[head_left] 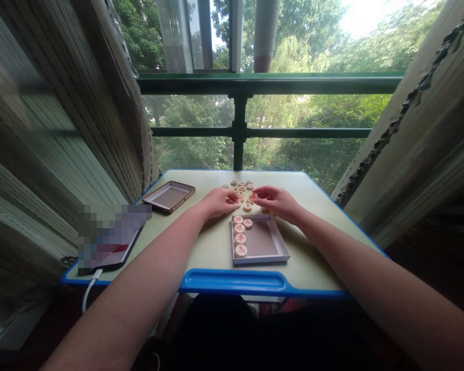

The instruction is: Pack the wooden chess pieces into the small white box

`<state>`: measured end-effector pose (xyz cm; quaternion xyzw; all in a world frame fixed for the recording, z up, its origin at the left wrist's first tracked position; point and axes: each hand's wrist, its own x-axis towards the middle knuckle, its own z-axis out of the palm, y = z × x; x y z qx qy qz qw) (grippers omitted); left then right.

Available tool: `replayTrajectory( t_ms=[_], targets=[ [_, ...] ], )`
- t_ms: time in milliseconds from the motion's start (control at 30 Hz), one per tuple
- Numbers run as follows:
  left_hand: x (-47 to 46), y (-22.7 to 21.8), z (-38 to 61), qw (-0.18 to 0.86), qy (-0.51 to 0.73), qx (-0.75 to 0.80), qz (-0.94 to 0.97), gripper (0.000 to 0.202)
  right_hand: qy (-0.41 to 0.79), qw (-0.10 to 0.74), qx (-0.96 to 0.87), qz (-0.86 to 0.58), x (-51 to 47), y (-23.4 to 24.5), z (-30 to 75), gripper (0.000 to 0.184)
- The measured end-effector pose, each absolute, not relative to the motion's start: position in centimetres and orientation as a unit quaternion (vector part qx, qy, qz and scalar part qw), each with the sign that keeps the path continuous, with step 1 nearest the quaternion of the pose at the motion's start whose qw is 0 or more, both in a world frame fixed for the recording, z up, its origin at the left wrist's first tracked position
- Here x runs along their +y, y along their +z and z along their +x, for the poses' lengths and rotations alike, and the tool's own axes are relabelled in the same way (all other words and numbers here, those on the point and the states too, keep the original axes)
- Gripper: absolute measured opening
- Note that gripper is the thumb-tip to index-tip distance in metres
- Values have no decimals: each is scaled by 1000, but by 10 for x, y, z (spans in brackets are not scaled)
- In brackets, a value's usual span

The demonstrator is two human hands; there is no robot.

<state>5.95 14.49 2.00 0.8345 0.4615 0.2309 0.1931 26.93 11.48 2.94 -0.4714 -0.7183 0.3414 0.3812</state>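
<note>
Several round wooden chess pieces (243, 187) with red characters lie loose at the far middle of a small table (212, 247). My left hand (219, 201) rests among them, fingers curled on one piece. My right hand (276, 202) pinches a piece marked with a red character (252, 196) just beyond a shallow open box (263, 242). The box holds several pieces (239, 237) in a column along its left side.
The box lid (169, 196) lies at the table's far left. A phone (108, 242) on a white cable (88, 291) sits at the near left corner. A blue tray lip (235, 282) edges the front. Curtains flank a railed window (239, 129) behind.
</note>
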Motion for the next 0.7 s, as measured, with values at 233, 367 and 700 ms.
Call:
replayTrajectory(
  t_ms=[233, 367, 700],
  targets=[
    [146, 20, 61, 198, 241, 461, 831, 30, 281, 243, -824, -428, 108, 39, 272, 30],
    [144, 22, 62, 193, 245, 470, 826, 28, 293, 199, -853, -383, 105, 42, 273, 35],
    [144, 21, 61, 179, 247, 458, 835, 25, 278, 185, -880, -336, 111, 36, 275, 34]
  ],
)
